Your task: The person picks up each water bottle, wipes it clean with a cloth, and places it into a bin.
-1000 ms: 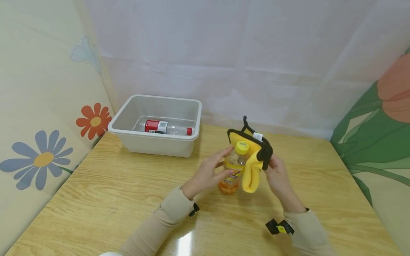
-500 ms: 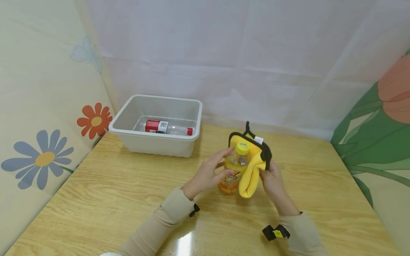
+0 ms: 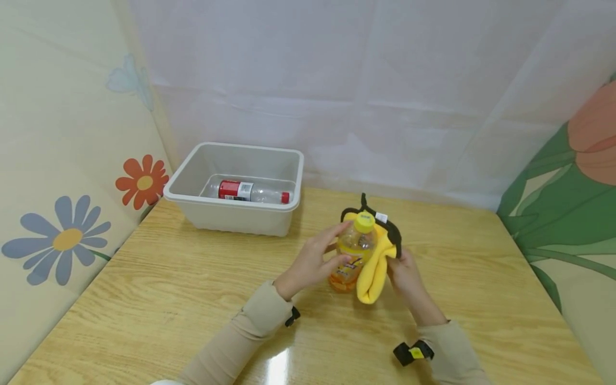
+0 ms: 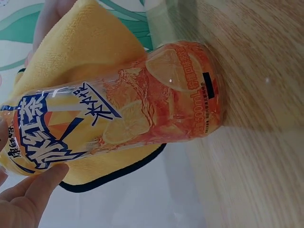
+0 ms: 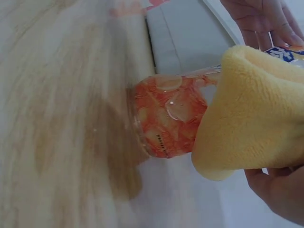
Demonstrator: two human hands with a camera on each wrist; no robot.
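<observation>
A clear bottle with a yellow cap and an iced-tea label stands on the wooden table, its base seen against the wood in the left wrist view. My left hand grips its upper part, thumb in front and fingers on the far side. In my right hand is a yellow cloth with black edging, folded and held against the bottle's right and far sides. The right wrist view shows this cloth covering the bottle's middle, while the orange lower part stays visible. Some right fingers are hidden by the cloth.
Back left on the table stands a light grey bin. Inside it lies a plastic bottle with a red label and red cap. A pale sheet hangs behind, with flower-printed sheets at both sides.
My right hand has moved left and slightly down, toward me, carrying the yellow cloth closer along the bottle's side. My left hand and the bottle have hardly moved.
</observation>
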